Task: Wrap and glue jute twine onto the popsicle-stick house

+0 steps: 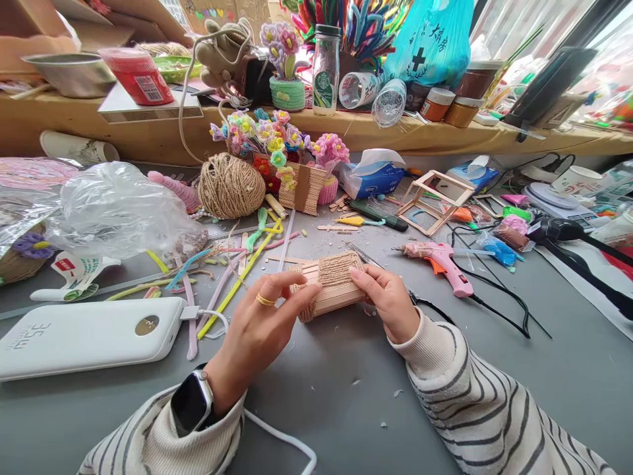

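Observation:
Between my hands is a small craft-stick box, its pale wooden strips partly wrapped in brown twine at the middle and left end. My right hand grips its right end, thumb on the twine on top and fingers behind. At the left end, my left hand has thumb and index finger closed on the piece; its other fingers are partly hidden. Behind it sits a ball of brown twine. A pink glue gun lies on its side to the right.
A white power bank with a cable lies at the left. An open stick frame, a bundle of craft sticks and a green-handled cutter are farther back. Pipe cleaners are strewn left of centre. Jars and bottles line the shelf.

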Tool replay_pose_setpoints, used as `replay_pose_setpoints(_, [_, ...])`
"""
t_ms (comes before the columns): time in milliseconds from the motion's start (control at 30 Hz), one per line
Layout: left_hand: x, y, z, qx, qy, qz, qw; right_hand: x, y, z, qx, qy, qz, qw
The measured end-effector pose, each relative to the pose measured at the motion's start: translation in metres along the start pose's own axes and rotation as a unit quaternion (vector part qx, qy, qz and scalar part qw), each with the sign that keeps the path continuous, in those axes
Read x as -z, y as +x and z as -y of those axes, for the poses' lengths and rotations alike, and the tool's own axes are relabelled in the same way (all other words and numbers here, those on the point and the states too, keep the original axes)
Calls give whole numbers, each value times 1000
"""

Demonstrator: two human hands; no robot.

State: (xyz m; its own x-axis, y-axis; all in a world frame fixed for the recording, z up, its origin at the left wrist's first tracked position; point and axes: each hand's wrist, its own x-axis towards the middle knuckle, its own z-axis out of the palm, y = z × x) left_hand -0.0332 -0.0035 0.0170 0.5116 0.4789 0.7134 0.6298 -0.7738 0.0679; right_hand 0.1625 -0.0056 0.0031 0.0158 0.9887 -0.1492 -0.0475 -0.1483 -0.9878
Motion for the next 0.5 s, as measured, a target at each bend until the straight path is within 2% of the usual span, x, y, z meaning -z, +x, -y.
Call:
replay_pose_setpoints(167, [-1, 0, 1, 22, 36, -42, 998, 0, 0, 0, 13, 9, 8, 1000])
replay_pose_setpoints(267, [-1, 0, 0, -3, 48, -61, 997, -1, -1, 1, 15, 12, 9, 1000])
replay_pose_setpoints(433, [-3, 3, -5, -118, 22, 9, 993, -2, 0, 2, 19, 16, 11, 1000])
replay_pose_setpoints(500, [-4, 5, -7, -137, 39, 25, 989, -2, 0, 1, 22, 16, 11, 1000])
